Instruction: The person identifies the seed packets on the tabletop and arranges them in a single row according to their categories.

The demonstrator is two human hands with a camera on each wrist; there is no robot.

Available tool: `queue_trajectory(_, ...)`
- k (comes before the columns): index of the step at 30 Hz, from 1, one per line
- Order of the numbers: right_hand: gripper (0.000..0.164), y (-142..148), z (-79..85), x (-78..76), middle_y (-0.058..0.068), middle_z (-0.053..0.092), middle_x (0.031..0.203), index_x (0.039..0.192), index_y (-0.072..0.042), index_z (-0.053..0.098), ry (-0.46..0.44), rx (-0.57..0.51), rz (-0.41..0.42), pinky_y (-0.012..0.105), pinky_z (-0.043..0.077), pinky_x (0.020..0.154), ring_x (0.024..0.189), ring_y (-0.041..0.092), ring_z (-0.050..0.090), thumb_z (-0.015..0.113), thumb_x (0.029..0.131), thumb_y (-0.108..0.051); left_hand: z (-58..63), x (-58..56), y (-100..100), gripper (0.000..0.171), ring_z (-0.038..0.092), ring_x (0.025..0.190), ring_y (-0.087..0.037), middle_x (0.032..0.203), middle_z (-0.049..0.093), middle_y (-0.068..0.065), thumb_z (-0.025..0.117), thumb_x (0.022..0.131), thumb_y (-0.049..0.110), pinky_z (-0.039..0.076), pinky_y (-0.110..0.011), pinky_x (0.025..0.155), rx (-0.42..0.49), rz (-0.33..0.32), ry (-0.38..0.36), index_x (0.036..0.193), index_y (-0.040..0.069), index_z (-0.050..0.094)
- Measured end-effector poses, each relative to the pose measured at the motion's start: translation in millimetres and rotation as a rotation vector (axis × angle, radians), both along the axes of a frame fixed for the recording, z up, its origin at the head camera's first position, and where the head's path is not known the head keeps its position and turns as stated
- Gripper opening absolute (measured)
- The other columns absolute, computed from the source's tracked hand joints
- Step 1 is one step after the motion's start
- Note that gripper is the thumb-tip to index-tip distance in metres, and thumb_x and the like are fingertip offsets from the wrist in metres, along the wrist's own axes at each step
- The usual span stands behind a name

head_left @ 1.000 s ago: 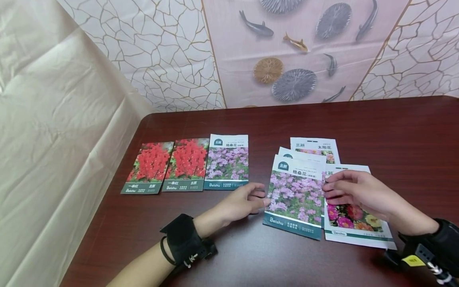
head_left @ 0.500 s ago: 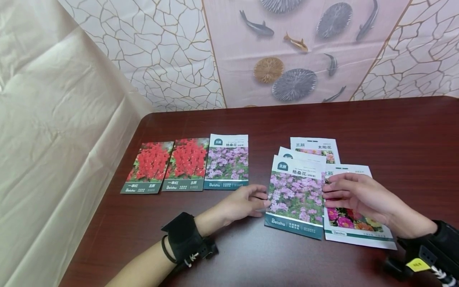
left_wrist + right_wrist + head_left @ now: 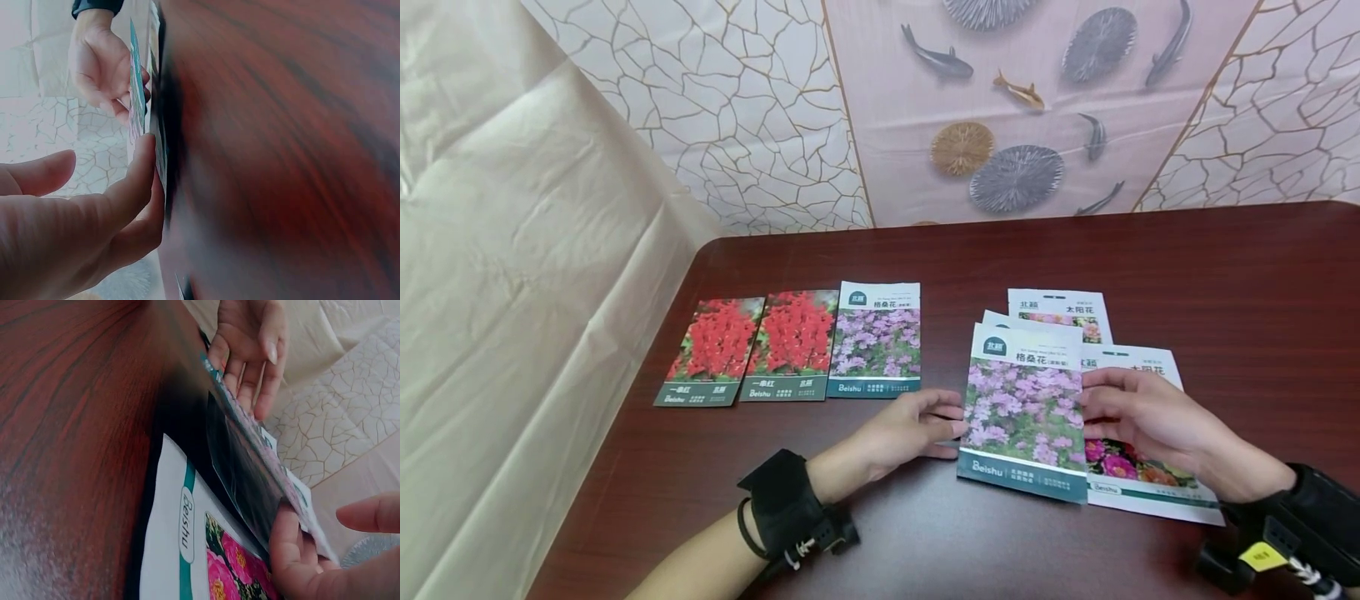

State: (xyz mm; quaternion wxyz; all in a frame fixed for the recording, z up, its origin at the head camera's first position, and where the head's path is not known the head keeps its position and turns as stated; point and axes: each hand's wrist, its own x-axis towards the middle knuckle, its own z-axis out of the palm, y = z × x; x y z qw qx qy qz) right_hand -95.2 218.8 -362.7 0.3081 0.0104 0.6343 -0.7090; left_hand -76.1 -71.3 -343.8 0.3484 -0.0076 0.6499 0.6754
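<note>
A flower seed packet (image 3: 1022, 408) with light purple blooms lies between my two hands, raised at an angle over the packets behind it. My left hand (image 3: 913, 429) has its fingertips at the left edge; the right wrist view shows those fingers (image 3: 247, 384) reaching under it, thumb lifted off. At the right edge, my right hand (image 3: 1157, 417) has its fingers (image 3: 287, 544) under the packet and its thumb apart. Beneath that hand lies a white seed packet (image 3: 1150, 500) with pink and orange flowers. Another purple-flower packet (image 3: 996, 318) is mostly hidden behind the raised one.
Two red-flower seed packets (image 3: 713, 350) and a purple-flower packet (image 3: 874, 350) lie in a row at the left. A further white packet (image 3: 1060, 304) shows at the back right. The dark red wooden table (image 3: 925, 550) meets a patterned cloth backdrop (image 3: 887, 108).
The purple-flower packet has shifted slightly right and turned straighter. The right hand has moved slightly down, still at its edge; the left hand stays almost where it was.
</note>
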Motion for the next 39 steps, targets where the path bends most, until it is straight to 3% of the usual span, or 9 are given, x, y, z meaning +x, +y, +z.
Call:
queue_trajectory(4, 0.014, -2, -1.0, 1.8, 0.005, 0.054, 0.088, 0.101, -0.002, 0.038, 0.026, -0.053, 0.010, 0.032, 0.051, 0.066, 0.075, 0.014, 0.055, 0.049, 0.093, -0.002, 0.6, 2.1, 2, 0.041, 0.056, 0.101, -0.026, 0.110, 0.052, -0.015, 0.053, 0.088, -0.006, 0.050, -0.034, 0.080, 0.032, 0.008, -0.008, 0.128, -0.007, 0.042)
queue_trajectory(8, 0.013, -3, -0.5, 3.0, 0.003, 0.051, 0.080, 0.092, -0.004, 0.039, 0.045, -0.069, 0.016, 0.028, 0.049, 0.060, 0.067, 0.012, 0.052, 0.052, 0.091, -0.001, 0.7, 3.2, 3, 0.041, 0.056, 0.100, -0.025, 0.109, 0.052, -0.015, 0.053, 0.088, -0.005, 0.051, -0.034, 0.079, 0.033, 0.007, -0.001, 0.127, -0.007, 0.043)
queue_trajectory(15, 0.013, -5, 5.3, 5.0, 0.003, 0.051, 0.082, 0.095, -0.004, 0.042, 0.046, -0.094, 0.005, 0.027, 0.050, 0.062, 0.068, 0.014, 0.055, 0.053, 0.090, -0.001, 1.2, 3.7, 2, 0.040, 0.057, 0.092, -0.021, 0.104, 0.052, -0.014, 0.054, 0.089, -0.004, 0.052, -0.034, 0.076, 0.023, 0.008, 0.000, 0.128, -0.003, 0.044)
queue_trajectory(24, 0.012, -13, 12.2, 8.4, -0.003, 0.051, 0.072, 0.096, -0.006, 0.046, 0.095, -0.148, 0.007, 0.026, 0.049, 0.061, 0.069, 0.012, 0.055, 0.052, 0.090, 0.003, 1.4, 6.4, 2, 0.040, 0.057, 0.073, -0.015, 0.085, 0.054, -0.008, 0.056, 0.087, -0.003, 0.053, -0.033, 0.067, -0.017, 0.015, 0.066, 0.125, -0.001, 0.043)
queue_trajectory(32, 0.013, -20, 11.6, 6.8, 0.000, 0.056, 0.077, 0.095, -0.006, 0.048, 0.152, -0.148, 0.028, 0.027, 0.050, 0.062, 0.071, 0.013, 0.057, 0.050, 0.090, 0.006, -0.5, 8.6, -1, 0.033, 0.054, 0.068, -0.014, 0.082, 0.056, -0.007, 0.056, 0.087, -0.004, 0.052, -0.029, 0.060, -0.061, 0.056, 0.116, 0.117, 0.000, 0.046)
queue_trajectory(39, 0.012, -24, 9.7, 4.9, 0.004, 0.057, 0.085, 0.102, -0.005, 0.047, 0.203, -0.174, 0.142, 0.031, 0.053, 0.068, 0.075, 0.016, 0.060, 0.044, 0.093, 0.003, -3.3, 8.9, -10, 0.032, 0.054, 0.066, -0.012, 0.081, 0.055, -0.005, 0.055, 0.087, -0.005, 0.050, -0.025, 0.057, -0.075, 0.077, 0.157, 0.117, 0.000, 0.045)
